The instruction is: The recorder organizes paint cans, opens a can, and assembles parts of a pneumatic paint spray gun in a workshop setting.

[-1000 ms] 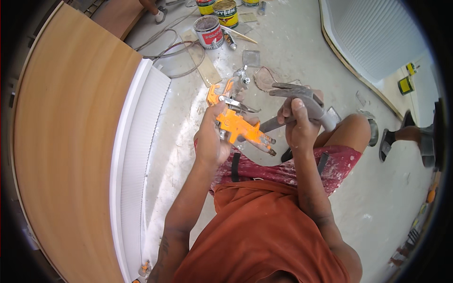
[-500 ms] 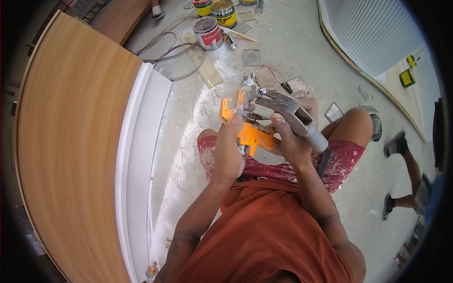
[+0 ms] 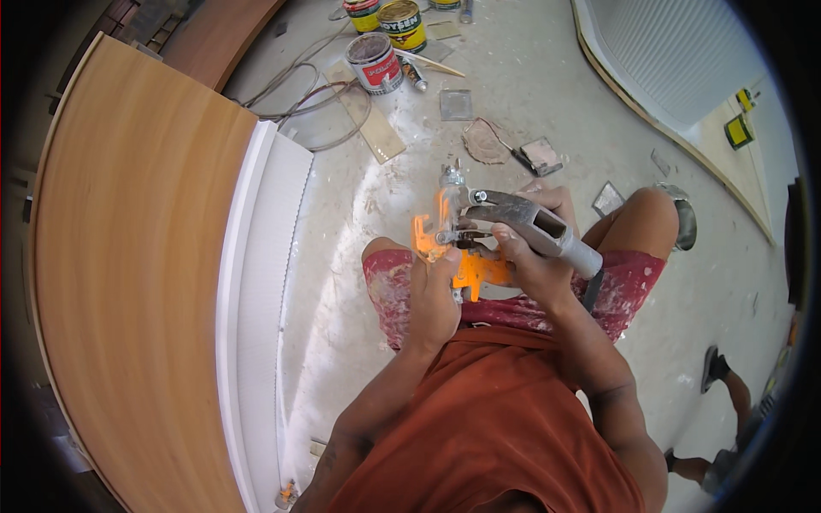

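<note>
In front of my lap is an orange spray gun [image 3: 479,272] with bare metal fittings at its top. My left hand [image 3: 434,295] is closed around its lower left side, thumb up against the body. A claw hammer head [image 3: 547,229], grey and worn, lies slanted across the right side. Its claw points left to a round metal fitting [image 3: 477,197] on the gun, seemingly touching it. My right hand [image 3: 539,269] is closed beneath the hammer head, thumb raised beside the gun. The hammer's handle is mostly hidden, and I cannot tell which fingers also touch the gun.
Paint cans [image 3: 376,64] stand ahead beside a looped hose [image 3: 316,111] and a flat board [image 3: 372,128]. A dusty pad [image 3: 540,156] lies beyond my hands. A curved wooden counter [image 3: 137,274] fills the left. Another person's legs [image 3: 731,385] are at right.
The gun and hammer have shifted slightly right and down in the picture, still held together. The other person's legs at right have moved lower; a foot at the top left has gone from view.
</note>
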{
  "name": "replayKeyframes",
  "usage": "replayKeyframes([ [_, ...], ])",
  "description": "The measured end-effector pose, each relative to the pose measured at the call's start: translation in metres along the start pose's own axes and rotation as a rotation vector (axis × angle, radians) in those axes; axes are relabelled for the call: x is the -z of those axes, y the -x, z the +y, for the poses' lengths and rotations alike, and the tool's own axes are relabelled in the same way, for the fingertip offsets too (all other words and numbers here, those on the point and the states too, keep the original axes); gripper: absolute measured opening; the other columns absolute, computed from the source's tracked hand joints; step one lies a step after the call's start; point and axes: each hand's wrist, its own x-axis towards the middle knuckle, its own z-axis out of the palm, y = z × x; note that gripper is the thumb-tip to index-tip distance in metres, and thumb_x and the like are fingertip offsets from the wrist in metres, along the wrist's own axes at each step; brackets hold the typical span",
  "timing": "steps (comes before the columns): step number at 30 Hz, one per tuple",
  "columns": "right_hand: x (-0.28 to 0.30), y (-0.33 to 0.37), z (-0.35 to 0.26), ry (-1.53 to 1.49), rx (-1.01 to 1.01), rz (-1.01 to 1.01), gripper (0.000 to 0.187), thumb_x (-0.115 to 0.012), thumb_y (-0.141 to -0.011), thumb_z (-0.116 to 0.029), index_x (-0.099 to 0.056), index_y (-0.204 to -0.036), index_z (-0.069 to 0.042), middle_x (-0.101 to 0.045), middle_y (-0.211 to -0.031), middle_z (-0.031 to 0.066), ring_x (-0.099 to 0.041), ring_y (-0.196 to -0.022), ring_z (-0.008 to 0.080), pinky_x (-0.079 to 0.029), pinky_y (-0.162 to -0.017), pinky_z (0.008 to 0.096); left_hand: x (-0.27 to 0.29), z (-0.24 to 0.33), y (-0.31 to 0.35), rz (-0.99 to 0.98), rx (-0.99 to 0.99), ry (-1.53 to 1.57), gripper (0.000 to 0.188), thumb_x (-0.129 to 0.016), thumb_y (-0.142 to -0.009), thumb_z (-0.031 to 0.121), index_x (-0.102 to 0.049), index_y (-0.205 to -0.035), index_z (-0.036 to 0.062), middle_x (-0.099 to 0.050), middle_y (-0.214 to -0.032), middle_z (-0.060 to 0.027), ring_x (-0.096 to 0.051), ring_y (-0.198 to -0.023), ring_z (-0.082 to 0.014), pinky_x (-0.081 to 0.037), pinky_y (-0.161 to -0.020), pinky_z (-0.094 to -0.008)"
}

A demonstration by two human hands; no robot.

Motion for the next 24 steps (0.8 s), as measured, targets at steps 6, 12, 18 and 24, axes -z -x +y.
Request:
replayKeyframes([
  [6,0.009,0.001,-0.010,0.093,0.062,-0.102,0.028,-0.083,-0.076,-0.012,-0.069,-0.097,-0.001,-0.061,-0.082,0.0094,-0.056,-0.078,0.0247,-0.045,-0.067,0.0342,0.010,-0.020,0.014,0.032,0.072,0.120,0.021,-0.050,-0.097,0.019,-0.055,-0.111,0.0035,-0.060,-0.097,-0.0065,-0.063,-0.086,-0.0183,-0.054,-0.076,-0.0354],
  [12,0.019,0.001,-0.010,0.174,0.048,-0.162,0.031,-0.086,-0.070,-0.019,-0.072,-0.092,-0.002,-0.062,-0.080,0.0091,-0.059,-0.072,0.0227,-0.047,-0.063,0.0316,0.002,-0.027,0.020,0.047,0.025,0.211,0.025,-0.047,-0.097,0.019,-0.054,-0.116,0.0043,-0.061,-0.100,-0.0070,-0.063,-0.089,-0.0194,-0.054,-0.078,-0.0357],
  [18,0.024,0.009,-0.003,0.220,0.098,-0.124,0.038,-0.089,-0.067,-0.023,-0.071,-0.092,0.000,-0.063,-0.080,0.0085,-0.065,-0.064,0.0184,-0.051,-0.057,0.0259,-0.004,-0.029,0.025,0.033,0.008,0.194,0.027,-0.046,-0.096,0.018,-0.054,-0.117,0.0032,-0.061,-0.105,-0.0083,-0.063,-0.093,-0.0192,-0.053,-0.079,-0.0347],
  [24,0.028,0.009,0.002,0.272,0.212,-0.140,0.041,-0.089,-0.066,-0.023,-0.069,-0.091,0.001,-0.063,-0.079,0.0096,-0.065,-0.064,0.0181,-0.051,-0.055,0.0262,0.002,-0.041,0.029,-0.021,-0.106,0.043,0.032,-0.044,-0.096,0.015,-0.053,-0.123,-0.0016,-0.061,-0.105,-0.0072,-0.060,-0.090,-0.0141,-0.050,-0.076,-0.0303],
])
